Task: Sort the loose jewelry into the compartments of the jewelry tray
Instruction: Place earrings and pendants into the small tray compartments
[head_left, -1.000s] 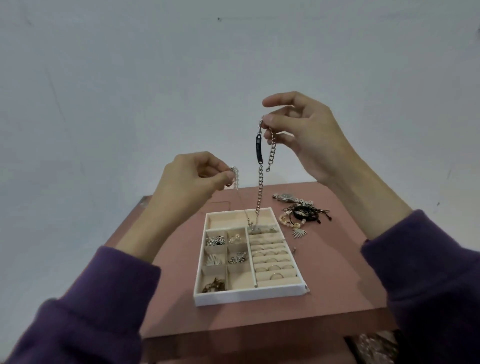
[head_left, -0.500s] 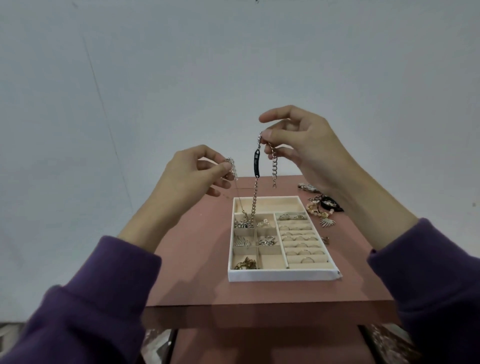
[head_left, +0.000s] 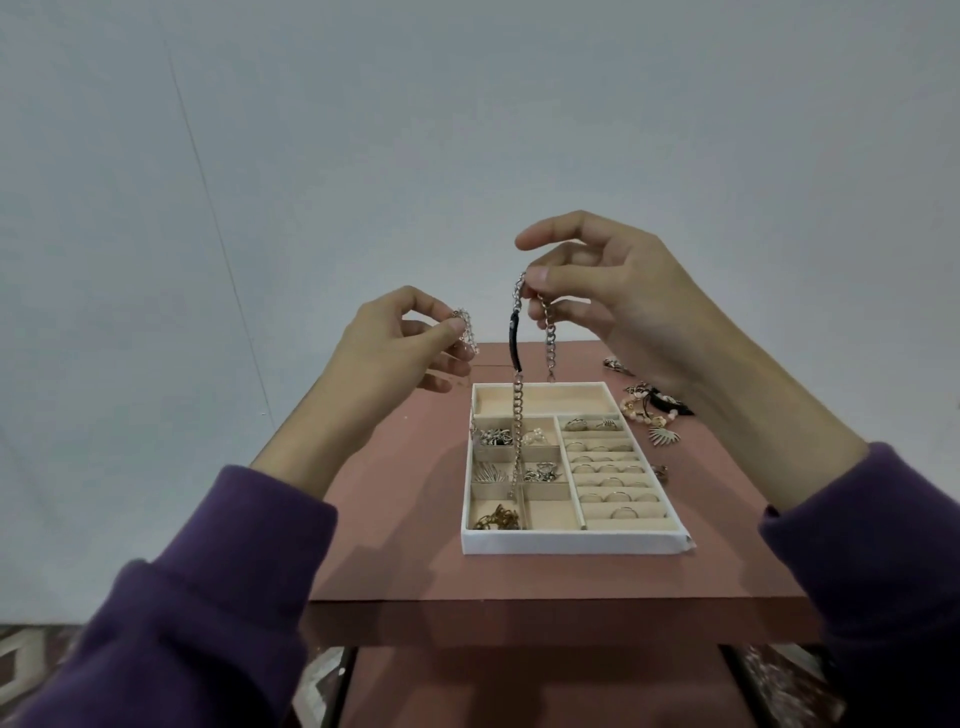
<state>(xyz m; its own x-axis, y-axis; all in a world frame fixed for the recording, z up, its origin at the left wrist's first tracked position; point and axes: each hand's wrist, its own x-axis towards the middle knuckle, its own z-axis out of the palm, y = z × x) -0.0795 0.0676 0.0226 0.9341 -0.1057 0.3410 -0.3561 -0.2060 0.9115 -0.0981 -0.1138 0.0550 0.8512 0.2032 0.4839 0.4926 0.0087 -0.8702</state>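
Pink bench carries a white compartmented jewelry tray. Right hand pinches a link chain with black bar; left hand pinches a fine chain, lower length indistinct.

sleeves: dark purple, soft knit | cuffs: bunched at forearms | hands: bare

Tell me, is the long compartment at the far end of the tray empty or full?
Empty: the long compartment shows only bare beige lining, though the hanging chain crosses part of it in this view.
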